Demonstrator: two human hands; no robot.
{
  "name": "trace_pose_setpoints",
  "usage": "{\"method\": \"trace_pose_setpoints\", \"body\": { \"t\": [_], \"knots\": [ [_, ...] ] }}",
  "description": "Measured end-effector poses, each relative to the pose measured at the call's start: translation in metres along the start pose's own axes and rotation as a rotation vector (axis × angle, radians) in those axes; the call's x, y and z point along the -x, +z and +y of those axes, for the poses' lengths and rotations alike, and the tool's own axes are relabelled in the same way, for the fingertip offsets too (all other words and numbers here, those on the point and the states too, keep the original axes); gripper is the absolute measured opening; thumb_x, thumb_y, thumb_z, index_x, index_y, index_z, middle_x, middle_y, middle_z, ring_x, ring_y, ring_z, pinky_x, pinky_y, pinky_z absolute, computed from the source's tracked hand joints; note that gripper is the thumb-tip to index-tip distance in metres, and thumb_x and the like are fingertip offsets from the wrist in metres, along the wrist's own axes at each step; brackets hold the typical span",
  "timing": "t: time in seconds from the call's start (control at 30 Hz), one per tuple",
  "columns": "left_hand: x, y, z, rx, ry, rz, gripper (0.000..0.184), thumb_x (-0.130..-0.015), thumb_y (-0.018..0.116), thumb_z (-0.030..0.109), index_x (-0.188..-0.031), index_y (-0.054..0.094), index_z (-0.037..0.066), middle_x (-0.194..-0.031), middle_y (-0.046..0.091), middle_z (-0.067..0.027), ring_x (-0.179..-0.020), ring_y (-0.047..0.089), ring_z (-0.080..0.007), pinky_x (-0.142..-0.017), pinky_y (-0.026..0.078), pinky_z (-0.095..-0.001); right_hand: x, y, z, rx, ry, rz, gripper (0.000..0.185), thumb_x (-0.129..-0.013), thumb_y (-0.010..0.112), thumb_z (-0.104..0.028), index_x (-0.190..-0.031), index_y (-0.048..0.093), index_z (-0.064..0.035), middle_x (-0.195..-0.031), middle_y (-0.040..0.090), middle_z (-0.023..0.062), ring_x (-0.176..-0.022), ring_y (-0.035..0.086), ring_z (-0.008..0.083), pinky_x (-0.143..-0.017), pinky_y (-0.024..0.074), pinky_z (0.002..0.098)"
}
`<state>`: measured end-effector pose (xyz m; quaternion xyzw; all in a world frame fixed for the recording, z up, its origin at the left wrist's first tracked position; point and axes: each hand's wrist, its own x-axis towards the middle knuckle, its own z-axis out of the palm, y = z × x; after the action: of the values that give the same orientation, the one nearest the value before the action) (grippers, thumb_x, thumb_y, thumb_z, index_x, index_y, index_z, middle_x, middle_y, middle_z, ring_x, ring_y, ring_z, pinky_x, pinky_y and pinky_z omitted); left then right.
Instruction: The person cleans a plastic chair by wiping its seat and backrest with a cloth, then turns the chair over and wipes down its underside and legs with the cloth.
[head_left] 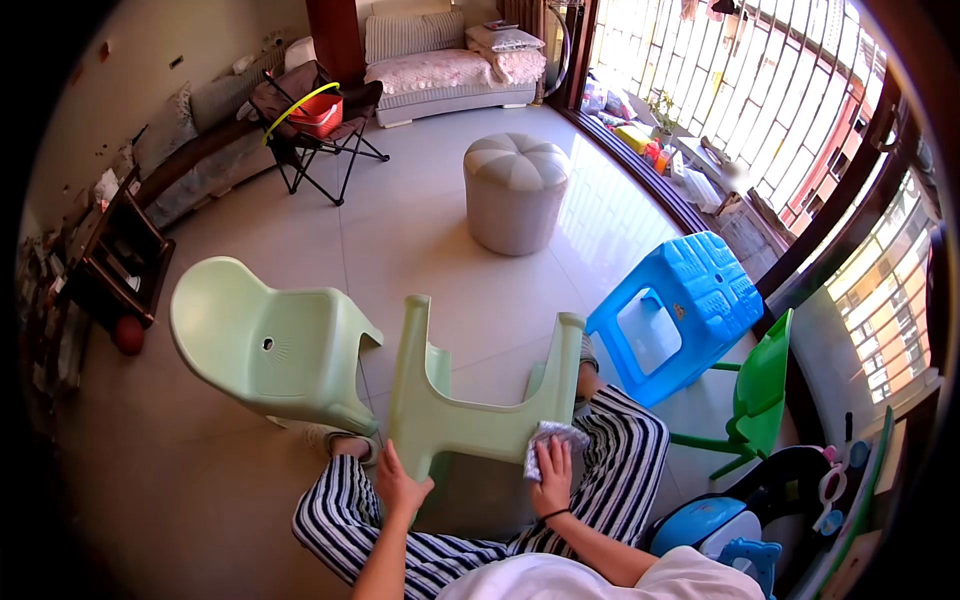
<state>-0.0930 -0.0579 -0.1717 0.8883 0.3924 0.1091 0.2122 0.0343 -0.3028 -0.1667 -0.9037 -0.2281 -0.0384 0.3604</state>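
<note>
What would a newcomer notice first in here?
Probably the bright blue stool, right of center, with a green chair beside it. Then the pale green stool between the striped trouser legs, the left hand on it and the right hand holding a cloth against it. Farther back, a red basket sits on a folding chair.

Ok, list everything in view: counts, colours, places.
stool: 1, pale green, front centre
cloth: 1, greyish, on stool
chair: 1, pale green, left
plastic stool: 1, blue, right
small chair: 1, green, right
pouf: 1, beige, centre
folding chair: 1, dark, back left
basket: 1, red, on folding chair
sofa: 1, grey, back
couch: 1, greyish, left wall
wooden piece: 1, brown, left
ball: 1, reddish, left
barred windows: 2, dark-framed, right
clutter: uncounted, mixed, lower right
left hand: 1, bare, on stool
right hand: 1, bare, on cloth
legs: 2, striped trousers, flanking stool
</note>
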Motion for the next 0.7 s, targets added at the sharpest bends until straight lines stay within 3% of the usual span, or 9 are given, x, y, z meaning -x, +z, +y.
{"method": "trace_pose_setpoints", "body": {
  "t": [0.13, 0.3, 0.43, 0.5, 0.57, 0.7],
  "knots": [
    [-0.001, -0.001, -0.001, 0.016, -0.009, -0.007, 0.112, -0.049, 0.080, 0.029, -0.142, 0.020, 0.009, -0.133, 0.040, -0.0196, -0.116, 0.045, -0.0378, -0.092, 0.042, -0.0461, -0.028, 0.006, 0.002, 0.022, -0.027, 0.059, 0.061, -0.072, 0.051, -0.005, -0.132, 0.048, -0.0154, -0.145, 0.034, 0.0142, -0.136, 0.024, 0.0373, -0.108, 0.0223, 0.0474],
    [-0.001, 0.005, -0.007, -0.031, 0.022, 0.008, 0.114, -0.050, 0.080, 0.030, -0.143, 0.017, 0.009, -0.133, 0.039, -0.0199, -0.116, 0.045, -0.0379, -0.092, 0.042, -0.0452, -0.177, 0.026, 0.042, 0.054, 0.148, 0.194, 0.058, -0.084, 0.053, -0.022, -0.139, 0.037, -0.0185, -0.146, 0.031, 0.0115, -0.131, 0.032, 0.0359, -0.104, 0.0313, 0.0448],
    [-0.002, 0.001, -0.004, -0.035, 0.005, -0.013, 0.114, -0.050, 0.079, 0.031, -0.143, 0.017, 0.010, -0.133, 0.039, -0.0201, -0.115, 0.045, -0.0381, -0.092, 0.042, -0.0452, -0.243, 0.028, 0.060, -0.160, 0.318, 0.194, 0.057, -0.088, 0.048, -0.028, -0.140, 0.032, -0.0085, -0.143, 0.034, 0.0177, -0.129, 0.034, 0.0373, -0.103, 0.0327, 0.0443],
    [-0.002, 0.002, -0.004, -0.044, 0.014, 0.009, 0.113, -0.051, 0.079, 0.031, -0.143, 0.017, 0.010, -0.133, 0.039, -0.0200, -0.115, 0.046, -0.0383, -0.092, 0.042, -0.0456, -0.228, 0.027, 0.060, -0.183, 0.339, 0.148, 0.058, -0.090, 0.047, -0.030, -0.139, 0.031, -0.0038, -0.141, 0.035, 0.0201, -0.128, 0.034, 0.0378, -0.104, 0.0308, 0.0434],
    [-0.003, 0.000, -0.002, -0.039, 0.000, 0.000, 0.112, -0.051, 0.079, 0.031, -0.143, 0.018, 0.010, -0.133, 0.039, -0.0199, -0.114, 0.046, -0.0383, -0.092, 0.042, -0.0457, -0.185, 0.037, 0.068, -0.105, 0.205, 0.210, 0.060, -0.091, 0.047, -0.031, -0.140, 0.029, -0.0021, -0.140, 0.036, 0.0225, -0.128, 0.034, 0.0388, -0.105, 0.0289, 0.0432],
    [-0.002, 0.002, -0.001, -0.036, 0.001, 0.015, 0.110, -0.050, 0.078, 0.030, -0.142, 0.020, 0.010, -0.132, 0.039, -0.0193, -0.114, 0.046, -0.0386, -0.091, 0.042, -0.0461, -0.059, 0.032, 0.053, -0.194, 0.216, 0.156, 0.065, -0.090, 0.050, -0.030, -0.141, 0.024, 0.0007, -0.141, 0.031, 0.0263, -0.130, 0.030, 0.0414, -0.107, 0.0252, 0.0441]
  ]
}}
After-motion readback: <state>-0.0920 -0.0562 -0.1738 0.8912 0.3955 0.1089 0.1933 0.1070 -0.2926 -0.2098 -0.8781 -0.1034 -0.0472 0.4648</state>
